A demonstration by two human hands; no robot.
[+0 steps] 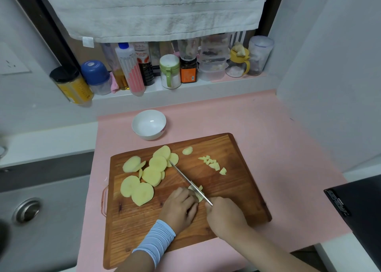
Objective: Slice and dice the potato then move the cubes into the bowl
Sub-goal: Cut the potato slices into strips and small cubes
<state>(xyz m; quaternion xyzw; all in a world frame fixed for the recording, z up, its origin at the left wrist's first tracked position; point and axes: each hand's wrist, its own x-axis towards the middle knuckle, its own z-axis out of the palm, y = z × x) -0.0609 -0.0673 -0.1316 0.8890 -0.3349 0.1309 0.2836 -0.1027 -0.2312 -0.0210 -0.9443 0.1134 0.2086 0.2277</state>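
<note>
Slicing looks done, dicing barely started. The cutting board (226, 199) sits on the pink-covered table (278, 148). On its left half lies a spread of round potato slices (148, 174), overlapping and all uncut, plus one small end slice (187, 150) apart near the far edge. A small pile of cubes (213, 164) lies on the board's right side, well apart from the slices.

The left hand (181, 206) has its fingers curled down on the current slice (198, 193), pinning it to the board. The right hand (225, 215) is wrapped round the handle of the knife (189, 181). The blade runs diagonally away from the person, crossing the current slice, with its tip near the slice spread.

The bowl (134, 125) stands on the table just beyond the board's far edge, with nothing in it, so no cubes have been moved yet.

Judgement: roughly the early-middle of the task. Most slices are left to dice, then every cube has to go into the bowl.
</note>
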